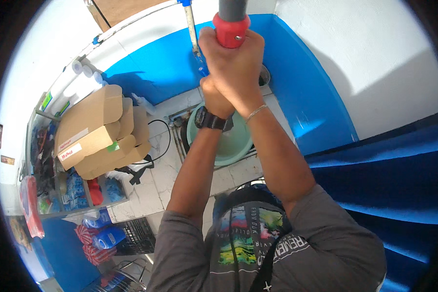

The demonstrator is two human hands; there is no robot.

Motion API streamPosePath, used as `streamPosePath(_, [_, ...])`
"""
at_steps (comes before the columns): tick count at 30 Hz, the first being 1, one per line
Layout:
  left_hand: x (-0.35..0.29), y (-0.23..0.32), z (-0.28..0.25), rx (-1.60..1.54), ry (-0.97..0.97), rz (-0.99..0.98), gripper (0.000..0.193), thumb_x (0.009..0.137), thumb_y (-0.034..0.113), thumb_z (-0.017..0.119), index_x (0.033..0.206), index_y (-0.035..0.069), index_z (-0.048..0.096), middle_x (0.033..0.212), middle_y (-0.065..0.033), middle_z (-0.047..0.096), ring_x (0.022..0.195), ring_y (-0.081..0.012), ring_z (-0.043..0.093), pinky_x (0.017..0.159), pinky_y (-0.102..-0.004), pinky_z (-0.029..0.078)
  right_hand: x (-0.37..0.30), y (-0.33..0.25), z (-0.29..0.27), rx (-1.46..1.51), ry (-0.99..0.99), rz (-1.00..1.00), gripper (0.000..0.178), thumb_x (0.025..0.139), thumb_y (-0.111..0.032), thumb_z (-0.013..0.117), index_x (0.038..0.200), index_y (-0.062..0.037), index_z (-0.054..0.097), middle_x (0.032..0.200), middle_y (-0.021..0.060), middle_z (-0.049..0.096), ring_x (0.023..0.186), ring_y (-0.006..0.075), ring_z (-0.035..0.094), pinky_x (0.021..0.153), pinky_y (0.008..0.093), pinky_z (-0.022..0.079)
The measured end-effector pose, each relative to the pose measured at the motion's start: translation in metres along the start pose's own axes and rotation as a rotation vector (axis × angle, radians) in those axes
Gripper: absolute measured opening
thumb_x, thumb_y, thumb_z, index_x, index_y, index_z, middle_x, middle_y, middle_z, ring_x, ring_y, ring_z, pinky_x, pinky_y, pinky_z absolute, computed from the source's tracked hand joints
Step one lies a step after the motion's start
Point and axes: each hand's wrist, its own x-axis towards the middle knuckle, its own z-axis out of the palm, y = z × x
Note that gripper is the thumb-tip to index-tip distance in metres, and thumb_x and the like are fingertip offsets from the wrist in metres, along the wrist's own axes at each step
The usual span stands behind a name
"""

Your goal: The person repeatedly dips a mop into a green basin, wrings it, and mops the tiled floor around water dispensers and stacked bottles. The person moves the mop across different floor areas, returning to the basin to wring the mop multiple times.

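Both my hands are raised in front of me, closed round a dark grey pole (232, 9) with a red collar (231, 30). My right hand (237, 65), with a thin bracelet at its wrist, wraps the pole just below the collar. Directly beneath it is my left hand (216, 100), wearing a black watch (210, 120); the right hand partly covers its fingers. The pole's lower part is hidden by my hands, and its upper end runs out of view. Farther down, behind my forearms, a pale green basin (222, 158) sits on the white tiles.
Flattened cardboard boxes (90, 124) lie on a rack (68, 212) at the left. Behind is a blue-painted wall (151, 58) with a pipe (191, 31). A blue curtain (389, 170) hangs at the right. A black crate (136, 237) stands lower left, near a black cable (169, 136).
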Motion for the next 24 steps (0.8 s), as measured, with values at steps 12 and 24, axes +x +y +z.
streamPosePath(12, [-0.003,-0.017,-0.005,0.101,0.033,-0.022,0.020,0.080,0.029,0.091,0.085,0.013,0.081,0.077,-0.0133,0.079,0.073,-0.0341,0.079,0.064,-0.0469,0.060,-0.004,-0.009,0.011,0.024,0.065,0.038,0.020,0.088,-0.015,0.081,0.080,-0.0005,0.071,0.063,0.0081,0.070,0.056,0.0161,0.066,0.057,0.0338,0.052])
streamPosePath(24, [-0.006,-0.010,-0.019,0.099,0.091,-0.102,0.018,0.082,0.024,0.091,0.082,0.010,0.080,0.077,-0.0154,0.079,0.072,-0.0326,0.079,0.063,-0.0472,0.058,-0.004,-0.008,0.016,-0.012,-0.043,0.091,0.013,0.087,-0.011,0.081,0.095,-0.0020,0.077,0.071,0.0113,0.073,0.064,0.0168,0.068,0.065,0.0350,0.056])
